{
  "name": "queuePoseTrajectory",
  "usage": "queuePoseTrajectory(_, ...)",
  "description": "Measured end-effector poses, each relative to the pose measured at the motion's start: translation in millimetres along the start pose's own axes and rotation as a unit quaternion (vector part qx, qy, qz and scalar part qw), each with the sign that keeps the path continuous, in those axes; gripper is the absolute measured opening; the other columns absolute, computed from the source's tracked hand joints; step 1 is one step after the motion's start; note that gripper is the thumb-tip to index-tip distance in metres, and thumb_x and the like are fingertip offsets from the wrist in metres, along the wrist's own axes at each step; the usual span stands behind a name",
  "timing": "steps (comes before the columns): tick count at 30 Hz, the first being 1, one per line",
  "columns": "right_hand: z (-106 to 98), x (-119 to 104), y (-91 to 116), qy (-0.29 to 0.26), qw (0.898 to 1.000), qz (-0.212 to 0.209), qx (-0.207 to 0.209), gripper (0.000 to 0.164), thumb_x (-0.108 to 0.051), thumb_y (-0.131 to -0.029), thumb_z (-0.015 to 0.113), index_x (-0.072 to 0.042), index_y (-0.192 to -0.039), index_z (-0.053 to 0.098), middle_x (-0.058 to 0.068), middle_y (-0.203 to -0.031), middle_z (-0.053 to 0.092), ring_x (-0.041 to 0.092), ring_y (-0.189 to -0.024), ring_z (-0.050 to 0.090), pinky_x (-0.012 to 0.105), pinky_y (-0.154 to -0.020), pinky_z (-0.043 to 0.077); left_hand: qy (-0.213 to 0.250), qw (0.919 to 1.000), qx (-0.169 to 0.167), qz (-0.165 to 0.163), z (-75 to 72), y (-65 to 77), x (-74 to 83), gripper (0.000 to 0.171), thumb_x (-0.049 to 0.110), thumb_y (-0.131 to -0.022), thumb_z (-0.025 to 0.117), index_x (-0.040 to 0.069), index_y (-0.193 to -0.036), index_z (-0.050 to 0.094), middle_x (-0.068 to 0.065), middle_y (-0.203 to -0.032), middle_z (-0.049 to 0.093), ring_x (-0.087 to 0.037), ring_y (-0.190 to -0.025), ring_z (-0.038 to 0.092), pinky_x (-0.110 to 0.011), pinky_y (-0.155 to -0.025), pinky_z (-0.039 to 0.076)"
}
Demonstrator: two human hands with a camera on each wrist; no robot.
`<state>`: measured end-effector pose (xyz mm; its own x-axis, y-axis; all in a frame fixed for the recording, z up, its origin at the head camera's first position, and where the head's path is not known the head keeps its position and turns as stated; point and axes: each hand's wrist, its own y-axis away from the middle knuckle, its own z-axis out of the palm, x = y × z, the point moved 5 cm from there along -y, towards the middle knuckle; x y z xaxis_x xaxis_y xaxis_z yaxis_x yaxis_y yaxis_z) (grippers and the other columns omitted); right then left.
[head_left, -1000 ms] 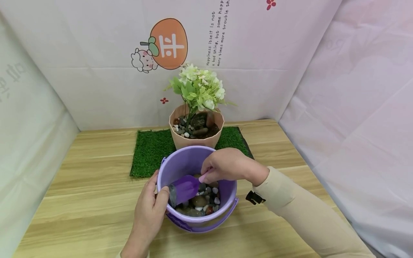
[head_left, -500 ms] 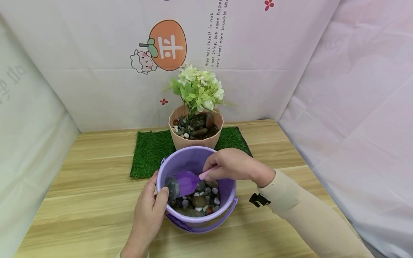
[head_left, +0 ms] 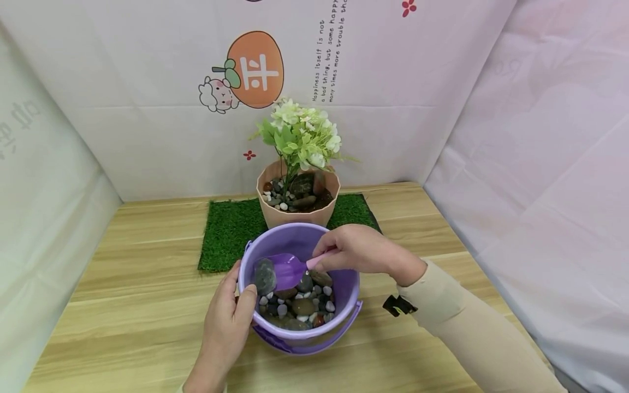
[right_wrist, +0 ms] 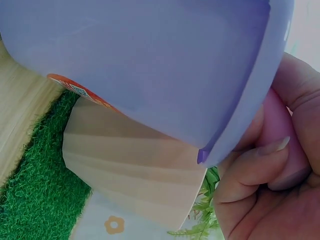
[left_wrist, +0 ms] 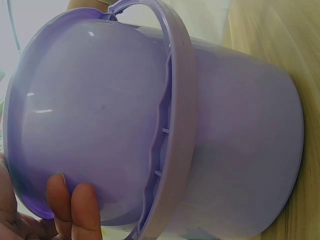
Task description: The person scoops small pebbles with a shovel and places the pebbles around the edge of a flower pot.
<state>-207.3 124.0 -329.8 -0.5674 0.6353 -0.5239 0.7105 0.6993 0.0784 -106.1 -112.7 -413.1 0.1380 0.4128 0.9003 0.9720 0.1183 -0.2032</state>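
Note:
A purple bucket [head_left: 348,305] stands on the wooden table, with wet pebbles [head_left: 304,307] of mixed sizes inside. Its rim is held on the left side by my left hand [head_left: 228,316], thumb over the edge and fingers outside; the left wrist view shows fingertips [left_wrist: 85,205] against the bucket's wall. My right hand [head_left: 361,251] grips the pink handle [right_wrist: 285,145] of a small purple shovel [head_left: 288,271], reaching over the bucket's right rim. At the shovel's front end, inside the bucket, lies a large dark grey stone [head_left: 265,277].
Behind the bucket, a peach flowerpot [head_left: 297,218] with pale green and white flowers [head_left: 304,131] and stones stands on a green turf mat [head_left: 226,240]. The bucket's handle [head_left: 319,346] hangs down at the front. White cloth walls [head_left: 162,147] border the table.
The shovel has risen inside the bucket, lifting the dark grey stone at its tip and uncovering more pebbles. My right hand has shifted slightly right; the left hand has stayed put.

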Motion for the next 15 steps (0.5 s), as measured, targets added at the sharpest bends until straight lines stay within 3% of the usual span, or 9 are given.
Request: queuePoseTrajectory(15, -11.3, 7.2, 12.8, -0.036, 0.999, 0.031, 0.018, 0.011, -0.041, -0.096, 0.075, -0.034, -0.104, 0.080, -0.020, -0.092, 0.074, 0.005, -0.081, 0.068, 0.028, -0.071, 0.060, -0.004, 1.0000, -0.003, -0.001, 0.0, 0.2, 0.2, 0.055, 0.018, -0.106, 0.052, -0.001, -0.156, 0.043, -0.018, -0.164, 0.041, -0.037, -0.147, 0.044, -0.046, -0.117, 0.045)
